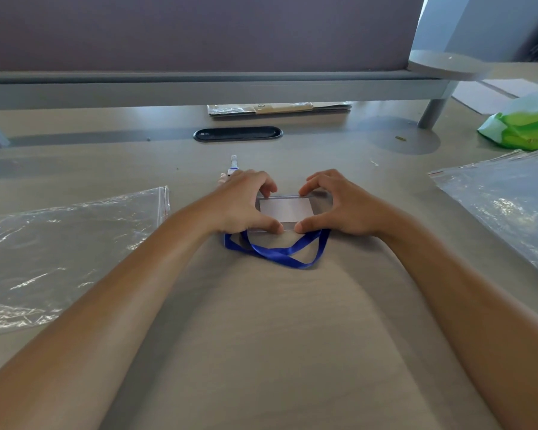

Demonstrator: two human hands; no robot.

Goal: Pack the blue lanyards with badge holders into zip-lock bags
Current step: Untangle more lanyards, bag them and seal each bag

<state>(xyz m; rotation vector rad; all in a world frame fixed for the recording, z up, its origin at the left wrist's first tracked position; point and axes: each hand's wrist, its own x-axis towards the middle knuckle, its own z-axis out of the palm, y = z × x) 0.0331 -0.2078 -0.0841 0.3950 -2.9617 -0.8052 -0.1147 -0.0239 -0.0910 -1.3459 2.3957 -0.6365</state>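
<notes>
A clear badge holder (285,209) with a white card inside lies flat on the table's middle. My left hand (243,203) pinches its left end between thumb and fingers, and my right hand (339,206) pinches its right end the same way. The blue lanyard (280,252) loops out from under the holder toward me, partly hidden beneath both hands. Its clip (233,164) pokes out beyond my left hand. An empty zip-lock bag (59,246) lies flat at the left. A pile of clear bags (510,200) lies at the right.
A green and white plastic bag (522,125) sits at the far right. A black cable grommet (238,134) is set in the table behind the hands, with flat packets (277,108) under the raised shelf (199,88). A shelf leg (432,113) stands at the back right.
</notes>
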